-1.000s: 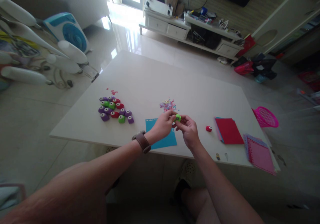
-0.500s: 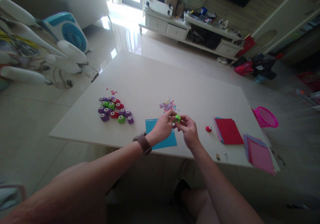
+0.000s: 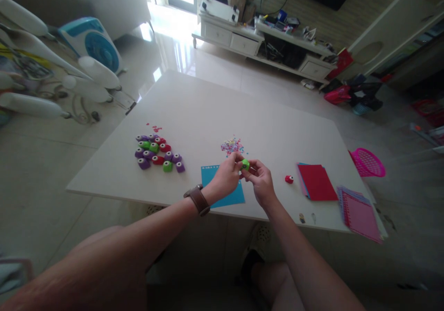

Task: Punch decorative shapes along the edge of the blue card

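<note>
little has shifted since a moment ago: both hands stay over the blue paper sheet (image 3: 222,188), left hand (image 3: 227,174) and right hand (image 3: 260,179) pinching a small green paper punch (image 3: 245,164) between their fingertips. confetti pile (image 3: 232,145) lies just beyond the fingers; a red punch (image 3: 288,179) sits right of them.

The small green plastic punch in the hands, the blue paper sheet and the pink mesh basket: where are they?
Small green plastic punch (image 3: 245,164), head view, on its green top between both hands' fingertips.
Blue paper sheet (image 3: 211,174), head view, on its bare upper left part.
Pink mesh basket (image 3: 369,162), head view, on its mesh wall.
</note>
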`<act>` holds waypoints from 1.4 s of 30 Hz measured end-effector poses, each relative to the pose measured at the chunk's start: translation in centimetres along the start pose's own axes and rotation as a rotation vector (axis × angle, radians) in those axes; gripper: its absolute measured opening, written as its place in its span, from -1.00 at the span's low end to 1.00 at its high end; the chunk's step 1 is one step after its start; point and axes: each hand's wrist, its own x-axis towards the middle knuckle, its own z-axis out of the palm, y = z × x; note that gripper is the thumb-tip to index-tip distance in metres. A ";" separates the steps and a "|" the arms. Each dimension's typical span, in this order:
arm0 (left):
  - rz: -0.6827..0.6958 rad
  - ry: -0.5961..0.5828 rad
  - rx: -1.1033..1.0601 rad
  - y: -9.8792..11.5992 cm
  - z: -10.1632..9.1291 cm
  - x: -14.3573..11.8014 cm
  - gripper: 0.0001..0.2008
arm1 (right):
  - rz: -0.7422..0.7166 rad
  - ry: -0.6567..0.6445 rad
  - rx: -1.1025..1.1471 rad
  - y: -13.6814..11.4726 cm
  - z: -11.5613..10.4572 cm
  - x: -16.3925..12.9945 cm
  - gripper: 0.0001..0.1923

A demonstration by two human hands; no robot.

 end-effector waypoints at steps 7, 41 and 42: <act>0.023 0.059 0.049 -0.5 0.1 -0.2 -0.91 | -0.037 -0.009 -0.016 -0.1 0.0 -0.1 -0.55; 0.151 -0.470 1.180 -1.6 -0.3 -5.9 -0.74 | -0.213 -0.119 -0.960 2.1 -6.3 1.6 -0.79; 0.145 -0.484 1.227 -1.6 0.0 -6.4 -0.73 | -0.192 -0.159 -1.018 2.2 -6.4 1.5 -0.78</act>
